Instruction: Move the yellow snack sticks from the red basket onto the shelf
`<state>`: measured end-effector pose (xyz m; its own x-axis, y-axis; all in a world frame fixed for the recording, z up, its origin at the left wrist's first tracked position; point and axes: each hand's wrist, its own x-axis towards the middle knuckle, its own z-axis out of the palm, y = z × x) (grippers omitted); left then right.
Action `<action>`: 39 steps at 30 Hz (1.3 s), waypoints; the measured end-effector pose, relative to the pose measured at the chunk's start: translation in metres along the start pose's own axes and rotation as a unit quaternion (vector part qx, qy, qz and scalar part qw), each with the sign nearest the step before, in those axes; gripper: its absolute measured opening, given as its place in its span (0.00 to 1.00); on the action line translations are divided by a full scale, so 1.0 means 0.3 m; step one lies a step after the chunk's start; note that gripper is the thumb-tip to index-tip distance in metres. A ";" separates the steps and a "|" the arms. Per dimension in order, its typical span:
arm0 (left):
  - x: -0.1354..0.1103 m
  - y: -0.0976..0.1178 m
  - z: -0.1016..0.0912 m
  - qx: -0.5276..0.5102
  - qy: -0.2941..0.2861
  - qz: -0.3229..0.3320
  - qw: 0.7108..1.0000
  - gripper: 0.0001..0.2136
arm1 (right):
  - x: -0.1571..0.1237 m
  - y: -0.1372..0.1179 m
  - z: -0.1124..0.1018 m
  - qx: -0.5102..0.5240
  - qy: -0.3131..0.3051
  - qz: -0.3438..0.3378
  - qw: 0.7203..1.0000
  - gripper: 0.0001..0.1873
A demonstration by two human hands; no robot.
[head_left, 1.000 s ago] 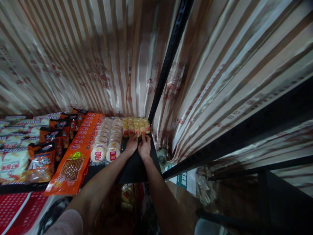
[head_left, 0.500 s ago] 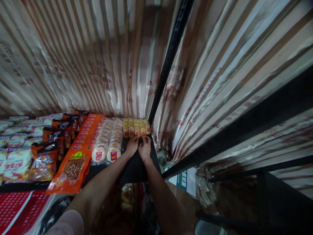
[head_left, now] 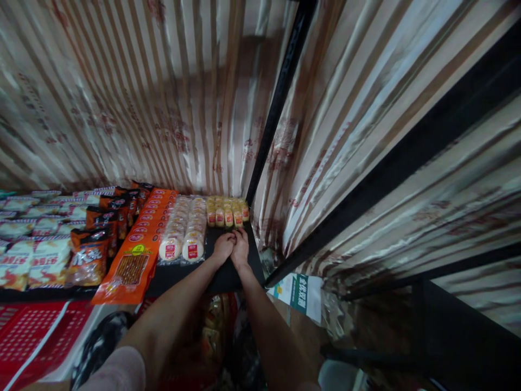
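Note:
Both my hands rest together on the black shelf [head_left: 228, 277], near its right end. My left hand [head_left: 222, 248] is curled into a fist. My right hand [head_left: 241, 245] lies against it with its fingers bent over the left knuckles. Whatever is between them is hidden. Just beyond my fingertips stands a row of small yellow packets with red labels [head_left: 226, 213], a little apart from my hands. To their left lie two rows of round white buns in clear wrap [head_left: 183, 236].
Long orange packets [head_left: 136, 255], dark orange snack bags [head_left: 87, 260] and white snack bags [head_left: 38, 260] fill the shelf to the left. A red basket [head_left: 28, 331] sits below left. A black upright post [head_left: 280, 98] rises behind the yellow packets. Striped shiny sheeting [head_left: 163, 98] covers the back and right.
My hands have drawn back from the yellow packets towards me and closed against each other. The view has shifted slightly to the left.

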<state>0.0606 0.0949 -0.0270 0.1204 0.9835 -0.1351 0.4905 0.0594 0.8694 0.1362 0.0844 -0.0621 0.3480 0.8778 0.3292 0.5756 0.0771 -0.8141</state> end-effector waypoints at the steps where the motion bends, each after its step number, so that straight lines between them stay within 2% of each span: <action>1: -0.017 0.001 -0.001 0.008 0.000 -0.002 1.000 0.14 | -0.014 -0.005 -0.002 0.007 -0.006 0.012 1.000 0.19; 7: -0.129 0.017 -0.027 0.067 0.009 -0.029 0.997 0.13 | -0.100 -0.032 -0.020 0.039 -0.036 0.080 0.995 0.18; 10: -0.176 0.015 -0.044 0.087 0.010 -0.039 0.995 0.13 | -0.141 -0.046 -0.023 0.032 -0.050 0.090 0.994 0.17; 17: -0.253 -0.047 -0.060 0.095 0.016 -0.025 0.995 0.12 | -0.243 -0.079 -0.030 -0.015 -0.067 0.034 0.997 0.17; 23: -0.325 -0.092 -0.078 0.068 0.049 -0.027 0.996 0.11 | -0.335 -0.103 -0.023 -0.038 -0.082 -0.014 0.996 0.18; 32: -0.421 -0.155 -0.081 0.068 0.088 0.038 0.993 0.08 | -0.449 -0.122 -0.025 -0.025 -0.057 -0.046 0.997 0.18; 39: -0.519 -0.216 -0.082 0.108 0.085 0.078 0.987 0.08 | -0.571 -0.117 -0.043 0.008 -0.040 -0.088 0.995 0.18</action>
<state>-0.0112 -0.0577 -0.0507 0.0711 0.9933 0.0910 0.6524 -0.1153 0.7490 0.0660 -0.0747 -0.0836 0.1824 0.8851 0.4281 0.6098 0.2397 -0.7555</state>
